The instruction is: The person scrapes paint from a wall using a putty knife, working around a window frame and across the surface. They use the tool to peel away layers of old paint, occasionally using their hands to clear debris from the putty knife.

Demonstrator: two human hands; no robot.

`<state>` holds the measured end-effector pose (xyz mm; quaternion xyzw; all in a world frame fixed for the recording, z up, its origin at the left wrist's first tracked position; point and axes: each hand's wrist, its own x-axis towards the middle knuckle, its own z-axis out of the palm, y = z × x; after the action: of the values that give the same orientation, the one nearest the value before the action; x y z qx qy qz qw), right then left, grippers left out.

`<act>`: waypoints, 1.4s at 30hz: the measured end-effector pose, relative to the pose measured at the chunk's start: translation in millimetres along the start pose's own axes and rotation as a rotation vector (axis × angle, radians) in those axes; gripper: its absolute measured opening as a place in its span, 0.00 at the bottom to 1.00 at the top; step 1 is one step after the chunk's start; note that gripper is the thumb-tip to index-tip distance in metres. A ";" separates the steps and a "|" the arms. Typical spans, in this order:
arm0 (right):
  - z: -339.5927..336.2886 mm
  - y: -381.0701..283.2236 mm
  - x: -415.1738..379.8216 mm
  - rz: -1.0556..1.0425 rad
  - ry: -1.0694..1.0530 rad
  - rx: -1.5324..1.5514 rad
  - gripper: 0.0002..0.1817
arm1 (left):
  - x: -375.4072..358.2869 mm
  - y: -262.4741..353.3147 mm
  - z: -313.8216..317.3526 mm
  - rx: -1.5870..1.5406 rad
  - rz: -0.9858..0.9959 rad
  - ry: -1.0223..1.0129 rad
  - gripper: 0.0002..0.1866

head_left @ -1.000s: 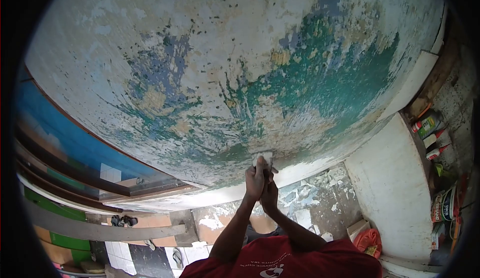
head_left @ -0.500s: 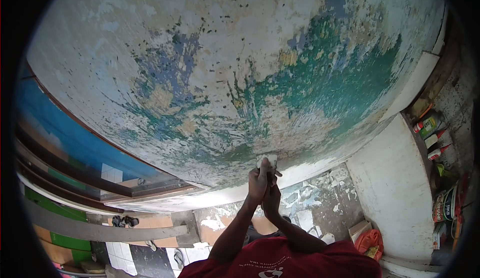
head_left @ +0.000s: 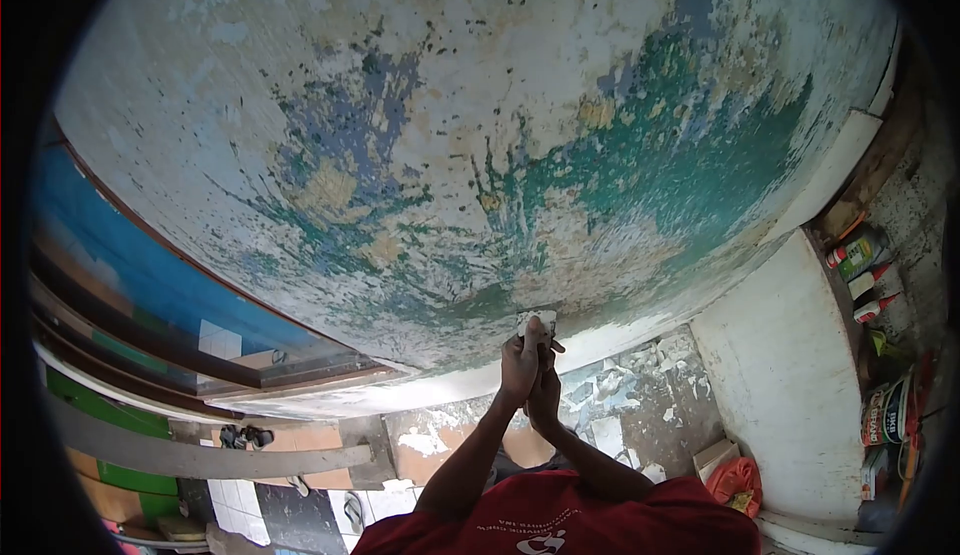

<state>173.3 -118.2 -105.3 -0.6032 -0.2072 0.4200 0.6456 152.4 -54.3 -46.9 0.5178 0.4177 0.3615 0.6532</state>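
Both hands are together at the lower part of a wall (head_left: 440, 155) with worn green, blue-purple and whitish paint. My left hand (head_left: 518, 367) is closed round a flat, whitish scraper (head_left: 537, 323), its thumb lying along the face. Just below and to the right, my right hand (head_left: 545, 395) is also closed on the scraper; the handle is hidden by the fingers. The scraper's broad edge points up at the wall and appears to touch it, close to the wall's bottom edge.
Paint flakes (head_left: 610, 395) litter the floor below. A window frame (head_left: 290, 380) is at the left, with sandals (head_left: 247, 437) beneath. A white panel (head_left: 780, 355) stands at the right, beside a shelf with bottles (head_left: 858, 252) and a paint can (head_left: 885, 413). An orange-red bag (head_left: 736, 485) lies low right.
The head view has shifted slightly, so the wall's paint patches sit further right. Both hands keep the same grip on the scraper, almost in the same place.
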 end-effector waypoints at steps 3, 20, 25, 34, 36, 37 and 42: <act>7.4 -6.4 14.0 -0.155 0.030 -0.070 0.23 | 0.4 35.5 3.9 0.095 0.070 0.002 0.32; 10.6 14.0 3.0 -0.180 0.054 -0.053 0.23 | -5.6 25.6 -2.4 0.153 0.013 -0.026 0.32; 14.0 -9.6 9.3 -0.219 0.087 -0.045 0.22 | -5.4 31.8 1.0 0.095 -0.006 -0.002 0.32; 10.7 -8.1 3.5 -0.170 0.095 -0.035 0.23 | -3.3 34.1 2.3 0.032 0.055 -0.029 0.32; 7.2 -1.4 -5.7 -0.106 0.070 0.070 0.21 | -3.5 40.0 4.2 0.011 0.095 -0.036 0.32; 6.3 7.5 -2.8 -0.121 0.073 0.058 0.21 | -7.1 34.1 -0.3 0.108 0.033 -0.015 0.32; 9.3 -12.4 4.6 -0.215 0.061 -0.036 0.20 | -11.0 35.4 2.2 0.013 -0.002 0.015 0.33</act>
<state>172.4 -108.0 -92.9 -0.6015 -0.2585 0.3262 0.6819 148.8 -57.9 -10.1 0.5189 0.4254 0.3622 0.6470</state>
